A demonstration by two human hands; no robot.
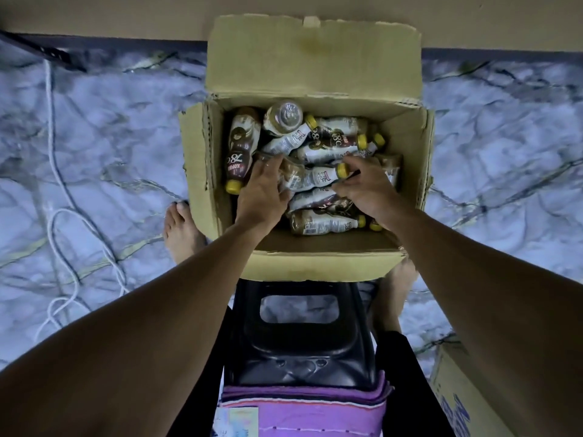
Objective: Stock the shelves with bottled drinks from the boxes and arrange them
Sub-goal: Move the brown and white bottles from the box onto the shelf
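Now | left hand (263, 190) grips bottle (315, 178) base | right hand (362, 186) pinches its cap (both arms outstretched into box (315, 263))

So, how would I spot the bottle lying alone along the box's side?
Find the open brown cardboard box on the marbled floor. Against its left inner wall lies a brown-labelled plastic drink bottle, yellow cap pointing towards the person. Unlike the jumbled white-labelled bottles beside it, it lies straight along the wall.

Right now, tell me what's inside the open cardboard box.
Yellow-capped bottles lie jumbled inside the cardboard box. The left hand and right hand each grip one, covering bottles beneath; the box floor is hidden.
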